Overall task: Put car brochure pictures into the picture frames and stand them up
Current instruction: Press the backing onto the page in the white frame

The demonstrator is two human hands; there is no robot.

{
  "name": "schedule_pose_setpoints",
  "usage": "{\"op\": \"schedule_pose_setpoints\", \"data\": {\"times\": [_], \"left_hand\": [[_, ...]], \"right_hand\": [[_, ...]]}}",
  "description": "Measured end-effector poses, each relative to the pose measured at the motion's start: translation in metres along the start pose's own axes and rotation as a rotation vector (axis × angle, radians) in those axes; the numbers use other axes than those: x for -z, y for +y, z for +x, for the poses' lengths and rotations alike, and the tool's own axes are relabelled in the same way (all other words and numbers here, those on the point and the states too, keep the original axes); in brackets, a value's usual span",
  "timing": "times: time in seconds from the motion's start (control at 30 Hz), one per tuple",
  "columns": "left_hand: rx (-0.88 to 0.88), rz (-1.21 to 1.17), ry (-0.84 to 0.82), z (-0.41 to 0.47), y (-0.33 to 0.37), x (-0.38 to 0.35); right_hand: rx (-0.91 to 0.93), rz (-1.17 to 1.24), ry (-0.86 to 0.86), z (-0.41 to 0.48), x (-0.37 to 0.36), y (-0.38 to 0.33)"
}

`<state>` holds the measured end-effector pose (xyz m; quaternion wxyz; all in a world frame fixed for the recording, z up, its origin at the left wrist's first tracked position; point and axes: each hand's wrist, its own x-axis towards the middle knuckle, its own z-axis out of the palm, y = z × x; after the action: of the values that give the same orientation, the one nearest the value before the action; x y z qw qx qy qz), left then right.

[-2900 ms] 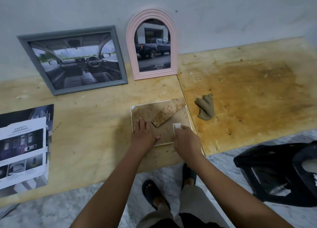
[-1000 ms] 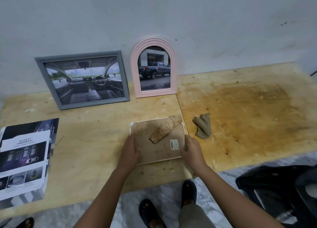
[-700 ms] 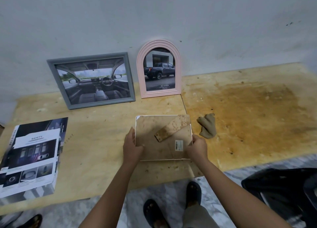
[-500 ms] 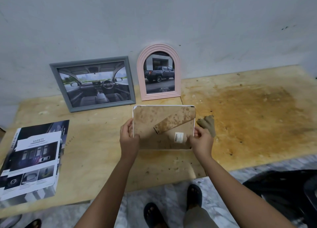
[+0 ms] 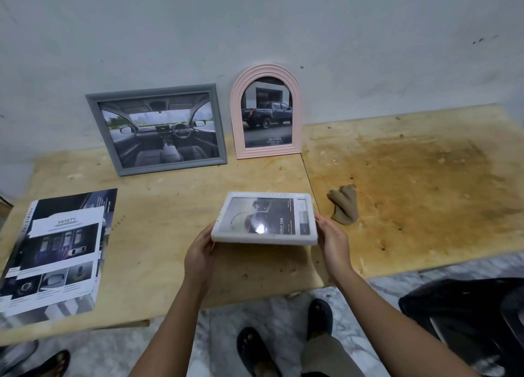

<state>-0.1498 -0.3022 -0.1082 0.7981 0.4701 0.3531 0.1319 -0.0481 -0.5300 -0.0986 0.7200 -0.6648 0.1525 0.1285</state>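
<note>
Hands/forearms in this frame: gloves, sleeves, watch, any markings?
Left hand and right hand: no gloves, no rings, no watch or wristband visible. Both are bare up to the frame edge, with no sleeves in view. No markings or tape to be seen.

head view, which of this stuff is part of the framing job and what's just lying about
Job: white frame, held in left hand and right hand; grey frame; pink arched frame; car brochure.
Lying about: brown cloth; black object on floor.
</note>
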Motion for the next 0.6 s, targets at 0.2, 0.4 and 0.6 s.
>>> {"op": "schedule_pose_setpoints", "data": {"times": [0.2,0.4,0.6], "left_hand": [[-0.051,0.565,0.05,0.002,-0.013,0.022],[-0.164,0.776,0.151,0.011,-0.038,0.031],[-0.353,1.098,0.056,-0.008,-0.056,0.038]], "right_hand": [[-0.023,-0.195,-0.026,-0.002,0.004,0.021],[0.076,-0.488,-0.039,0.008,0.009,0.016],[0.371,-0.75,0.251,0.038,0.023,-0.013]]}}
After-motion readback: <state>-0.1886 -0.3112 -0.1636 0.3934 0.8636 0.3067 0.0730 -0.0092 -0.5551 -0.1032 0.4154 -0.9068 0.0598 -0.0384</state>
